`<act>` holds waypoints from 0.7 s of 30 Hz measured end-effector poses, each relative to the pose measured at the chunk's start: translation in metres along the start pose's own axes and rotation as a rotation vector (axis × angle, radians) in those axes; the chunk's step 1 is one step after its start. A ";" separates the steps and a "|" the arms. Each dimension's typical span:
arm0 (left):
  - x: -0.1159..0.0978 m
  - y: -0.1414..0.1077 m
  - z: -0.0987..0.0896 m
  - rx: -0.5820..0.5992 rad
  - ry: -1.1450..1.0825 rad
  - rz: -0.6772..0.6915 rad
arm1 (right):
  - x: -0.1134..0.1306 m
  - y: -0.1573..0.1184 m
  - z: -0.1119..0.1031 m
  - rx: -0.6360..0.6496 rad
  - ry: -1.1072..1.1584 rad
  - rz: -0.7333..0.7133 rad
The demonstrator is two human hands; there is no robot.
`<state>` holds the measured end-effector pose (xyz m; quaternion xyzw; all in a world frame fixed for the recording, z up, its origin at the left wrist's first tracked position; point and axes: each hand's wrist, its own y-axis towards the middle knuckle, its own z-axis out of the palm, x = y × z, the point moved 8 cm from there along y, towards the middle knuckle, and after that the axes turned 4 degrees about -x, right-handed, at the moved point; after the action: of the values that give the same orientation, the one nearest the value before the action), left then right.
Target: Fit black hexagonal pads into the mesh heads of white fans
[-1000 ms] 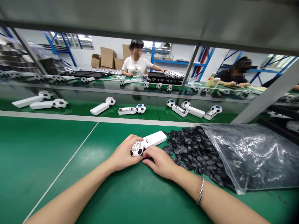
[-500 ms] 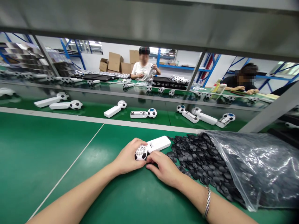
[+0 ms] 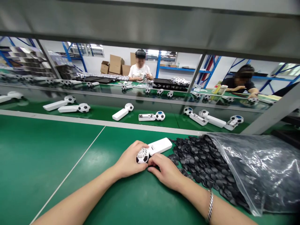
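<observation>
Green workbench [image 3: 47, 162]: flat mat surface with a white line; bears all items below.

Clear plastic bag [image 3: 260, 168]: lies on its side at the right, mouth open toward the hands. Thin, limp film; likely slides and crumples if tugged.

Black hexagon pieces [image 3: 199, 159]: loose heap spilling from the bag onto the mat, just beside the right hand. Small, light and probably rigid; best pinched singly at the edges.

Football-headed handheld fan [image 3: 153, 149]: white plastic, lying on the bench between the hands, handle pointing away to the right. Judged light, stiff, smooth-skinned; the open grille head looks the weaker part, so the handle or the rim of the head is the safer hold.

Left hand [image 3: 128, 161]: curled around the fan's ball head, fingers closed on it.

Right hand [image 3: 165, 170]: fingertips closed against the head's underside; any piece pinched there is hidden.
</observation>
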<state>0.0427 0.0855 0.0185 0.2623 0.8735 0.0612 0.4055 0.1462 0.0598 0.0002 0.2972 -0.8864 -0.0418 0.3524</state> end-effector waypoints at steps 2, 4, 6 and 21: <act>0.000 0.000 0.000 0.002 -0.001 -0.003 | 0.000 0.000 0.000 -0.002 0.001 -0.001; 0.000 0.000 0.000 0.002 0.000 -0.004 | 0.000 0.001 0.000 -0.001 0.002 -0.003; 0.000 0.000 0.001 0.001 -0.002 -0.004 | 0.000 0.001 0.000 0.000 0.005 -0.006; 0.001 0.001 0.001 0.009 -0.015 -0.009 | -0.001 0.000 0.000 0.006 0.015 -0.009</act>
<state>0.0432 0.0862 0.0174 0.2609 0.8718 0.0533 0.4111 0.1467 0.0603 0.0003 0.3027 -0.8825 -0.0387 0.3580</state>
